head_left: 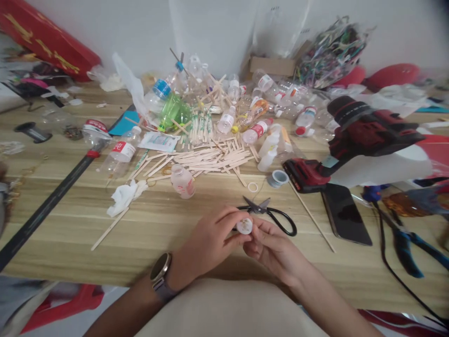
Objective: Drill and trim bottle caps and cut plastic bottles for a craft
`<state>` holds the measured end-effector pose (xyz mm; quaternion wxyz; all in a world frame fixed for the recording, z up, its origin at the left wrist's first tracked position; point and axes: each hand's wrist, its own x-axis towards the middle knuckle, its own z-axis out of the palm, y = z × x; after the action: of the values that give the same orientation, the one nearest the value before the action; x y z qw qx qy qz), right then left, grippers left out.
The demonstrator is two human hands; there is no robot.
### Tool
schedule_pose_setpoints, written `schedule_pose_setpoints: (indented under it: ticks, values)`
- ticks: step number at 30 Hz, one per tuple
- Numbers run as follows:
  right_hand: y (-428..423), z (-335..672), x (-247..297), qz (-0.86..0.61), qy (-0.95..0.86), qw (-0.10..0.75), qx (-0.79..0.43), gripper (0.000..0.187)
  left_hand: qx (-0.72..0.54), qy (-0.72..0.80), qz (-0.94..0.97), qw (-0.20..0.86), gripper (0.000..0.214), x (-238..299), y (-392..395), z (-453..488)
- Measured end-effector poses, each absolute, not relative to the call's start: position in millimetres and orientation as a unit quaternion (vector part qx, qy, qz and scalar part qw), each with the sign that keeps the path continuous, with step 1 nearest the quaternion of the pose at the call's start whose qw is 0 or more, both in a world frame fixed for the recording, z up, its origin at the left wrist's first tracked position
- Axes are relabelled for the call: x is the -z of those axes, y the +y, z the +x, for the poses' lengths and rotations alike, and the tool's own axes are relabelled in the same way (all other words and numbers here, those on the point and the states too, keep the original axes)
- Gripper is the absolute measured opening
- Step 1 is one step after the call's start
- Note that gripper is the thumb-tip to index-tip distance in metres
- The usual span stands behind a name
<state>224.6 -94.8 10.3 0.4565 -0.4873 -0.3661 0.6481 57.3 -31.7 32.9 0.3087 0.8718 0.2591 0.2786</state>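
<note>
Both my hands meet over the near edge of the wooden table (157, 224). My left hand (206, 245), with a watch on its wrist, pinches a small white bottle cap (244, 226) between thumb and fingers. My right hand (275, 248) is closed on the same cap from the right side. Black-handled scissors (270, 213) lie on the table just beyond my fingers.
A heap of wooden craft sticks (210, 159) and several plastic bottles (228, 119) fill the table's middle. A red and black power drill (354, 140), a dark phone (345, 215) and blue-handled pliers (407, 248) lie at right. A long black rod (49, 206) crosses the left side.
</note>
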Motion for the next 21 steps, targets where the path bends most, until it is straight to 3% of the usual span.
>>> schedule_pose_setpoints:
  ticks: [2, 5, 7, 15, 21]
  values:
    - [-95.8, 235.7, -6.2, -0.556, -0.453, 0.417, -0.559, 0.041, -0.277, 0.279, 0.868, 0.302, 0.024, -26.9, -29.7, 53.0]
    - [-93.9, 262.9, 0.6, -0.698, -0.615, 0.278, -0.238, 0.030, -0.267, 0.330, 0.860, 0.285, 0.023, -14.6, -21.1, 45.9]
    - [-89.6, 280.7, 4.6, -0.724, -0.651, 0.197, -0.112, 0.028, -0.238, 0.373, 0.857, 0.264, 0.022, -6.7, -12.5, 43.0]
    - [-71.1, 298.9, 11.1, -0.664, -0.744, 0.045, -0.061, 0.026, -0.074, 0.425, 0.875, 0.221, 0.021, 4.0, 14.2, 54.3]
    - [-88.7, 311.5, 10.5, -0.657, -0.750, 0.066, -0.045, 0.033, -0.061, 0.394, 0.891, 0.217, 0.021, 9.5, 16.6, 63.7]
